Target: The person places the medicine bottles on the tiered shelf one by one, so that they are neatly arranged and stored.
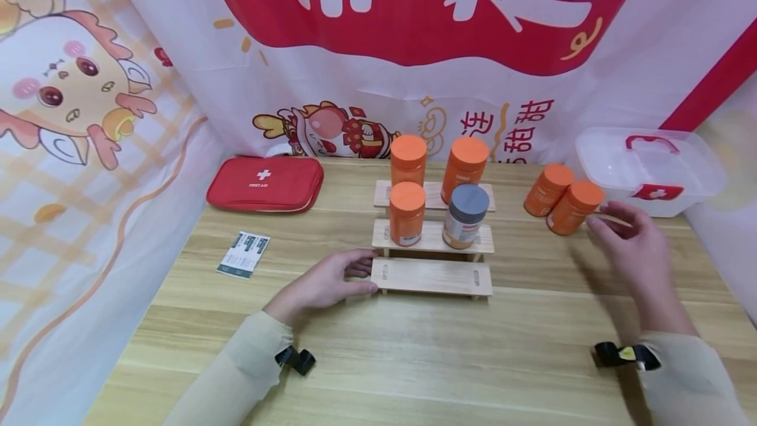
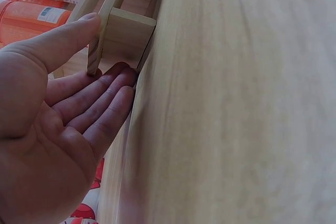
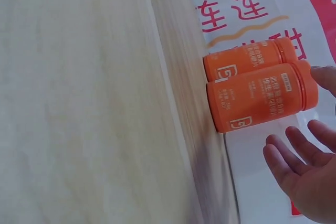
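Observation:
My left hand (image 1: 325,280) is at the left end of a stepped wooden rack (image 1: 432,276), beside its lowest step. In the left wrist view the thumb (image 2: 73,40) rests at the step's edge, while the other fingers extend, nearly straight, toward the end block. Two orange bottles (image 1: 570,209) stand close together on the right of the table, and my right hand (image 1: 635,242) is just beside the nearer one. Its fingers spread loosely near the orange lid (image 3: 308,83), gripping nothing. Three orange-lidded bottles (image 1: 408,212) and a grey-lidded one (image 1: 464,215) stand on the upper steps.
A red first aid pouch (image 1: 266,184) lies at the back left, with a small printed card or packet (image 1: 244,255) in front of it. Behind the right-hand bottles is a clear plastic box (image 1: 650,169) with a red handle. A printed cloth hangs along the back edge.

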Demonstrator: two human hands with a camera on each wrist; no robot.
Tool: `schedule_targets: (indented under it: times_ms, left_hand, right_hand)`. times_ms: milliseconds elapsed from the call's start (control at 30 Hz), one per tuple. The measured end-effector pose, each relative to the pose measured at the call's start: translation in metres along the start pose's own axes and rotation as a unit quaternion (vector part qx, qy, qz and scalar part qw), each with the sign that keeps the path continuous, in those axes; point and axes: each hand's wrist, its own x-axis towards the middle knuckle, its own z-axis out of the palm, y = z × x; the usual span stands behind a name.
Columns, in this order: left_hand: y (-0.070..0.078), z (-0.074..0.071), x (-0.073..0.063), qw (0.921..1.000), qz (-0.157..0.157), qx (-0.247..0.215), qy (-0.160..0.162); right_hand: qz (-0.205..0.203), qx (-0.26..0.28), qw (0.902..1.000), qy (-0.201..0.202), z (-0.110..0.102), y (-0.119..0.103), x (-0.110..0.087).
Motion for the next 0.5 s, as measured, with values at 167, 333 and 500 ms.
schedule_targets:
  times_ms: [167,333,500]
  left_hand:
    - [0.0,-0.001,0.001,1.0,-0.006,0.001,-0.001]
    - [-0.001,-0.001,0.001,1.0,-0.003,0.004,-0.001]
    - [-0.002,0.0,0.001,1.0,-0.004,0.004,-0.003]
  right_hand:
    - [0.01,-0.013,0.9997,-0.018,0.004,-0.002,0.01]
    - [0.011,-0.025,0.9994,-0.021,0.01,-0.004,0.017]
    - [0.019,-0.014,0.9996,-0.018,0.016,-0.007,0.022]
